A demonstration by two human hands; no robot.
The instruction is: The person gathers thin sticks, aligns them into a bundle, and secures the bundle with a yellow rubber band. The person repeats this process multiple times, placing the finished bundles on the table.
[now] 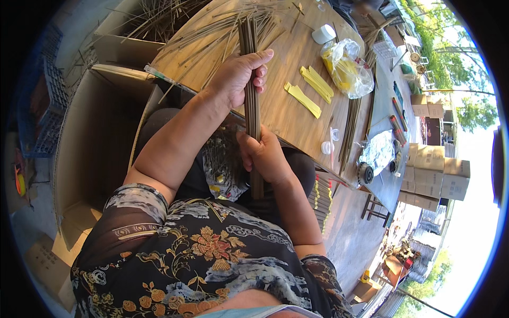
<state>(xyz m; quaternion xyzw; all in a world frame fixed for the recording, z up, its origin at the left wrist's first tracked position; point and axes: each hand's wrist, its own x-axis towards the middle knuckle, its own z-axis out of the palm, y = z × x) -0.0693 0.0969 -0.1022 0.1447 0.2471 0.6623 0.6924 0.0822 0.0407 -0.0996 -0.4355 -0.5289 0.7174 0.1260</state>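
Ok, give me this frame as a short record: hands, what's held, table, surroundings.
Left hand: the left hand grips the bundle's upper part
Right hand: the right hand grips it lower down
Held: bundle of thin brown sticks, upper end over the table
Surface: wooden table
On table: loose sticks, yellow strips, clear plastic bag with yellow contents, white container
Left side: open cardboard box
Right background: stacked cartons

Bundle of thin brown sticks [252,114], parallel, held lengthwise
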